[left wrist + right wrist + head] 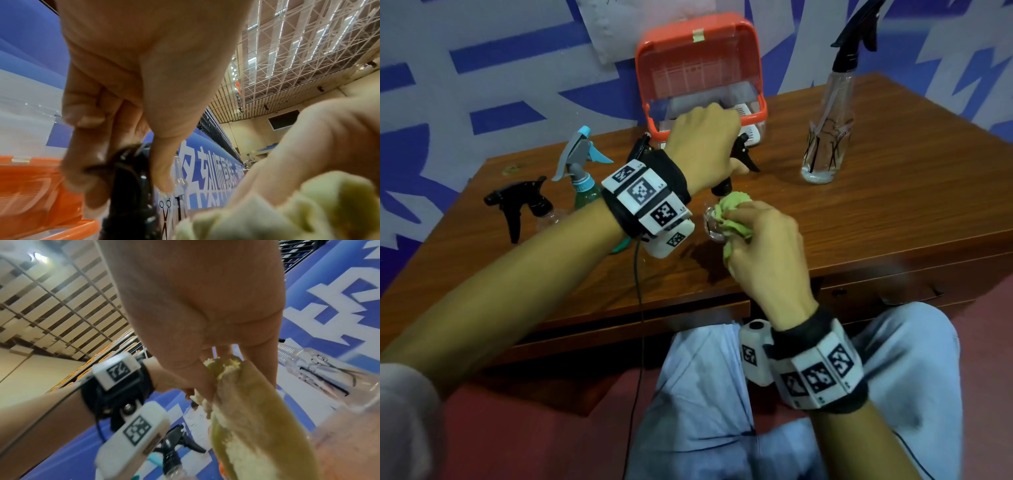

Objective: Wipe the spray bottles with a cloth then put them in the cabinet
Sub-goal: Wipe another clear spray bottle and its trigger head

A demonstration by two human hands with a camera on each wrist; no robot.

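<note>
My left hand point(705, 140) grips the black trigger head point(741, 156) of a clear spray bottle point(710, 219), fingers curled round it point(131, 186). The right hand point(763, 246) holds a bunched green cloth point(732, 216) pressed against that bottle's shoulder, just below the black collar. In the right wrist view the cloth point(246, 410) fills the lower middle. A tall clear bottle with a black sprayer point(828, 130) stands at the right of the wooden table point(893, 212). Left of my arm stand a green bottle with a grey-blue sprayer point(582, 171) and a clear one with a black sprayer point(524, 205).
An orange plastic box with a clear front point(702, 75) stands at the table's back edge, right behind my left hand. A blue and white banner wall point(482, 85) closes the far side. My legs in light trousers point(705, 394) are under the front edge.
</note>
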